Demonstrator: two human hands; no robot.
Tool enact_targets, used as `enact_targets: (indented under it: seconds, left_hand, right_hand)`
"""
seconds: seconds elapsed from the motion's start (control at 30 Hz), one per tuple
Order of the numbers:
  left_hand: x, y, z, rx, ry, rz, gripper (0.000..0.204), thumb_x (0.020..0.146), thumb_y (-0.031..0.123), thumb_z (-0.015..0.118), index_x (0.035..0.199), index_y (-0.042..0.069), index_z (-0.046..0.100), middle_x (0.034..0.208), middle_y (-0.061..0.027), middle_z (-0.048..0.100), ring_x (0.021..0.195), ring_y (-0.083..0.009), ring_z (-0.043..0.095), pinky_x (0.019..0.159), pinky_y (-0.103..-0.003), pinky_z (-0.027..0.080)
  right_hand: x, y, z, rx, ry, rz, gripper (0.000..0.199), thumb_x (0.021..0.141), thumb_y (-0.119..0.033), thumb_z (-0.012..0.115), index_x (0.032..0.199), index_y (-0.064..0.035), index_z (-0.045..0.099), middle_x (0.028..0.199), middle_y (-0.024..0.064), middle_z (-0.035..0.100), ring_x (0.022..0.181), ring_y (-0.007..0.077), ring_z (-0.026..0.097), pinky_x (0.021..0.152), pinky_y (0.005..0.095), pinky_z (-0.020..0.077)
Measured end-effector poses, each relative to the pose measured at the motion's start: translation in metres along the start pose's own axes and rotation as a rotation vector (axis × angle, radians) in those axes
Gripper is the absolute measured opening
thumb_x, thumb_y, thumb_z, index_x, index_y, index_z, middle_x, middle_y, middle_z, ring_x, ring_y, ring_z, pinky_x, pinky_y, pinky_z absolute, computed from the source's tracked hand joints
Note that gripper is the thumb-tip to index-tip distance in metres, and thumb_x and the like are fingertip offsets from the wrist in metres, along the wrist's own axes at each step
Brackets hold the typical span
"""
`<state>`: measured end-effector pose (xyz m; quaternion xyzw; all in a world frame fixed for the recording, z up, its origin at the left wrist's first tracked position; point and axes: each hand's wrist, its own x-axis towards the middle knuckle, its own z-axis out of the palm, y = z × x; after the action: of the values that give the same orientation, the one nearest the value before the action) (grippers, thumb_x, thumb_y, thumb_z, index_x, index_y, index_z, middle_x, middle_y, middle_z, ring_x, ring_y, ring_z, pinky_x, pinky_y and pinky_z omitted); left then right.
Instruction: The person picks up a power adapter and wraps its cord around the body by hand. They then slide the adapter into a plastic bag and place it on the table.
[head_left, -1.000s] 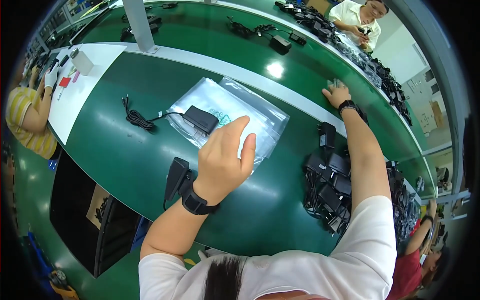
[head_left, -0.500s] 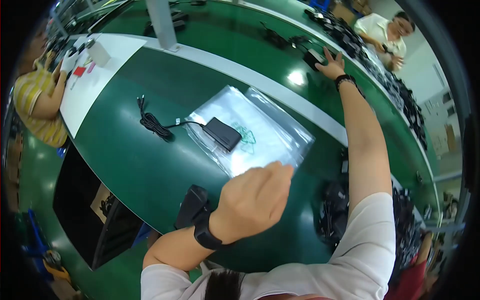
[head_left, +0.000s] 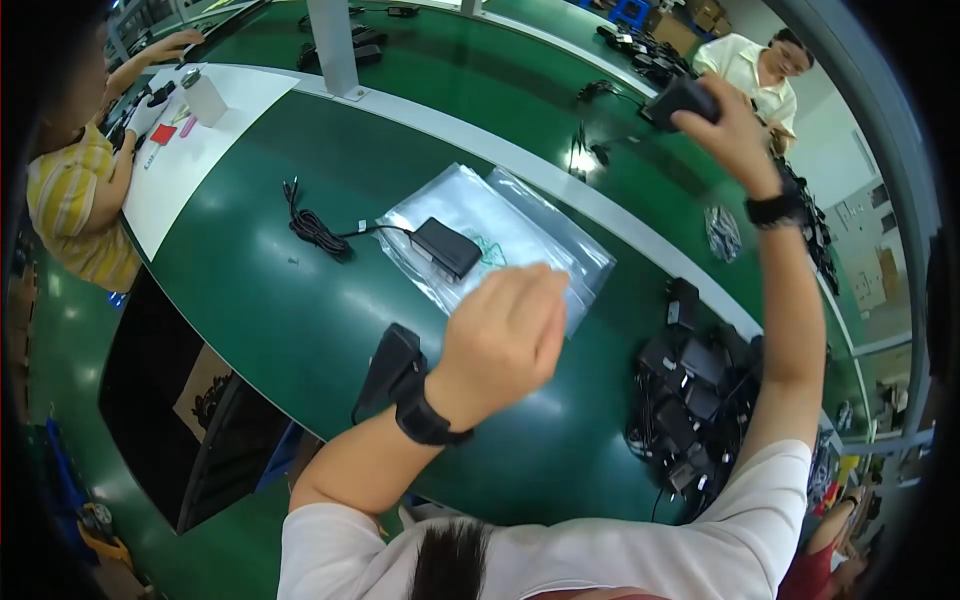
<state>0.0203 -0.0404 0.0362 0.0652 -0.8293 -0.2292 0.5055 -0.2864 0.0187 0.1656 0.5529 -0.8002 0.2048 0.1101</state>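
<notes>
My right hand point(head_left: 735, 135) is raised over the far green belt, closed around a black power adapter point(head_left: 682, 103). A thin cable trails from that adapter toward the belt. My left hand point(head_left: 508, 335) is a closed fist at the near edge of the clear plastic bags point(head_left: 530, 235); its fingertips are turned away, so anything inside is hidden. Another black power adapter point(head_left: 446, 248) lies on the bags, its bundled cable point(head_left: 318, 232) stretching left over the green table. Beside my left wrist, which wears a black band, sits a black wedge-shaped thing point(head_left: 392, 362).
A heap of black adapters point(head_left: 690, 400) lies on the table at right. A white-edged divider with a metal post point(head_left: 333, 45) separates table from belt. More adapters and cables point(head_left: 645, 60) lie far off. One person point(head_left: 75, 205) works at left, another point(head_left: 755, 75) across the belt.
My right hand, earlier spread open at the adapter on the far belt, has closed on it and lifted it. My left fist stays nearly in place.
</notes>
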Motion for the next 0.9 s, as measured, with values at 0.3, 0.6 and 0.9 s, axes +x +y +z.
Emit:
enact_targets:
  seconds: [0.3,0.6,0.9]
  left_hand:
    - [-0.008,0.044,0.01,-1.366,-0.226,-0.443,0.097,0.069,0.04,0.075,0.139,0.003,0.018,0.117,-0.0152,0.051,0.107,-0.0245,0.051,0.089,-0.036,0.041]
    - [0.007,0.03,0.017,-1.7,0.013,-0.955,0.042,0.084,0.041,0.057,0.111,0.01,0.044,0.102,-0.0127,0.056,0.092,-0.0234,0.056,0.086,-0.043,0.047]
    - [0.011,0.014,-0.005,-1.833,0.259,-0.969,0.046,0.081,0.047,0.057,0.111,0.014,0.045,0.103,-0.0095,0.055,0.093,-0.0228,0.055,0.09,-0.047,0.044]
  right_hand:
    - [-0.143,-0.138,-0.054,0.585,-0.579,0.051,0.044,0.062,-0.021,0.077,0.096,0.0002,0.057,0.082,0.0028,0.056,0.078,0.0092,0.052,0.068,0.0224,0.0422]
    - [-0.243,-0.149,0.065,1.109,-0.172,0.429,0.069,0.082,-0.02,0.063,0.137,-0.008,0.023,0.116,0.0122,0.047,0.106,0.0161,0.046,0.086,0.0283,0.0398]
    - [-0.229,-0.187,0.107,1.473,-0.326,0.578,0.04,0.082,-0.008,0.06,0.119,-0.0035,0.044,0.083,0.0047,0.058,0.072,0.0101,0.056,0.065,0.0207,0.045]
